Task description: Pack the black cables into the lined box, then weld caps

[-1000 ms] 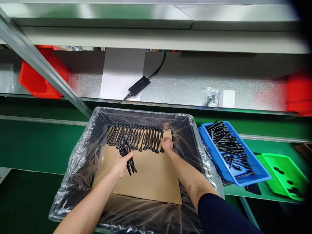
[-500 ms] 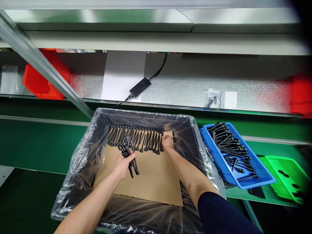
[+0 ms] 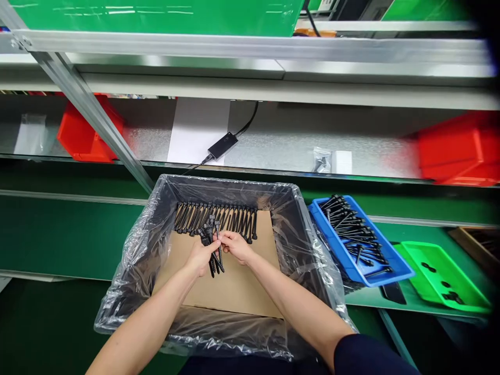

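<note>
My left hand (image 3: 200, 256) is closed around a small bunch of short black cables (image 3: 210, 232) with thick connector-like ends. The fingers of my right hand (image 3: 236, 247) pinch one cable at the right side of this bunch. Both hands are over a brown cardboard sheet (image 3: 234, 291) inside a dark bin (image 3: 282, 198) lined with clear plastic. Along the far part of the cardboard lies a row of similar cables (image 3: 191, 217), side by side, roughly lengthwise toward me.
Right of the bin, a blue tray (image 3: 394, 273) holds many more black cables. Beyond it a green tray (image 3: 437, 271) contains small black pieces. A shelf (image 3: 273, 140) behind carries red bins (image 3: 457, 151), white paper (image 3: 195, 125) and a black adapter (image 3: 222, 145) with its cord.
My right hand has left the right end of the row and come left to the bunch in my left hand. The camera view has shifted, showing more of the upper frame.
</note>
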Demonstrator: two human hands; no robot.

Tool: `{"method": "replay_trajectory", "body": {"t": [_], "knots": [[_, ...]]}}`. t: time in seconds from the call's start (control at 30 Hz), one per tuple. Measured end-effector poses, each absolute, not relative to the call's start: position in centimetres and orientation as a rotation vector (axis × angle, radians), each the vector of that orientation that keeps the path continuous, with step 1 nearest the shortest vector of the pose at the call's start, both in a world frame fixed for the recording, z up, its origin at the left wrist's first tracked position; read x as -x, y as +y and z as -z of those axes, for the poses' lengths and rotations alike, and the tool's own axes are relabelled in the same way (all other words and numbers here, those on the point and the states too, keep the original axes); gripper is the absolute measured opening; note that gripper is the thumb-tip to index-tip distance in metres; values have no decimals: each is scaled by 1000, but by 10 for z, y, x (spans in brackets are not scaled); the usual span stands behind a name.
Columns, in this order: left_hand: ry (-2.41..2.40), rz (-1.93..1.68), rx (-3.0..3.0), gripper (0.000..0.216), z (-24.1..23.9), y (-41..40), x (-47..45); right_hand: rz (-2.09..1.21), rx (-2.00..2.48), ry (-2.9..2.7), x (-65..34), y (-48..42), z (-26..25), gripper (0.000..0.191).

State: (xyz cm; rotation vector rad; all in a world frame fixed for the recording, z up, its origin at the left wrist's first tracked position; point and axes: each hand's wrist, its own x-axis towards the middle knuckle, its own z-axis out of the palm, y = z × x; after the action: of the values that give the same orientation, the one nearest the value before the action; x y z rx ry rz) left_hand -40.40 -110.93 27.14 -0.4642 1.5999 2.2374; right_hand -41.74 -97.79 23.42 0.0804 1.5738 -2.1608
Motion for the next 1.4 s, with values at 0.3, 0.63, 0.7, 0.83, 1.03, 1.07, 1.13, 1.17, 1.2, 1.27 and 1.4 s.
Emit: {"method": "replay_trajectory", "body": {"t": [0.3,0.63,0.7,0.83,1.03,1.07,1.13,1.17,1.2,1.27,1.4], "knots": [[1533,-2145,726,23,-279,-1103,405,1710,-727,2391,468,-888,-207,23],[1487,-2086,669,10,-291,-1104,403,900,-968,2750,502,-816,-148,9],[1459,-2094,687,9,-292,-1106,405,883,-832,2804,508,-814,-143,16],[1412,-2127,711,9,-291,-1107,407,810,-758,2832,514,-811,-129,18],[1372,-2122,845,6,-291,-1106,409,700,-1017,2697,527,-795,-105,11],[1359,-2115,844,7,-291,-1106,410,707,-1031,2681,529,-794,-102,11],[1331,-2096,840,9,-291,-1107,410,749,-1038,2662,531,-794,-97,10],[1319,-2088,837,12,-291,-1107,410,781,-1034,2658,532,-795,-96,10],[1312,-2081,836,14,-290,-1107,410,816,-1026,2658,531,-796,-96,12],[1309,-2077,825,18,-288,-1108,409,883,-1014,2668,528,-798,-99,18],[1306,-2073,800,23,-282,-1107,407,981,-1091,2705,520,-809,-118,29]]}}
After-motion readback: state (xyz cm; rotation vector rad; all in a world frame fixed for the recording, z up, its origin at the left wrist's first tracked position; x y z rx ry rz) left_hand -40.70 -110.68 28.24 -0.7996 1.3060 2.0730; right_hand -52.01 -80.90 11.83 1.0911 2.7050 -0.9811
